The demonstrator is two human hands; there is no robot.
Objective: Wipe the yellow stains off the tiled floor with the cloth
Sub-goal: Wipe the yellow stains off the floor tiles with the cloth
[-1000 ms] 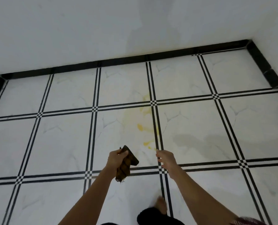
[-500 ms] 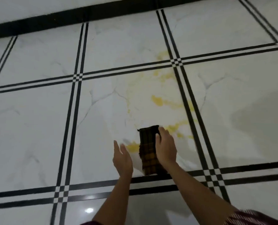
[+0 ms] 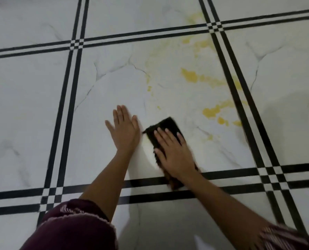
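Observation:
A dark checked cloth (image 3: 165,126) lies flat on the white marble tile (image 3: 99,98). My right hand (image 3: 173,152) presses down on it with fingers spread, covering its middle; the cloth's near end sticks out over the black grout band. My left hand (image 3: 124,130) rests flat and open on the tile just left of the cloth, holding nothing. Yellow stains (image 3: 191,76) spread across the tile beyond and to the right of the cloth, with a bright patch (image 3: 211,111) near the right black line and fainter smears (image 3: 198,43) farther up.
Black double lines (image 3: 72,87) frame each tile, running left, right (image 3: 240,87), far and near of the stained one. Maroon sleeves (image 3: 74,226) show at the bottom edge. A grey shadow (image 3: 285,112) lies on the tile to the right.
The view has dropped closer to the floor. My right hand has pressed the cloth flat on the tile, covering the small yellow spot. My left hand has come down flat beside it.

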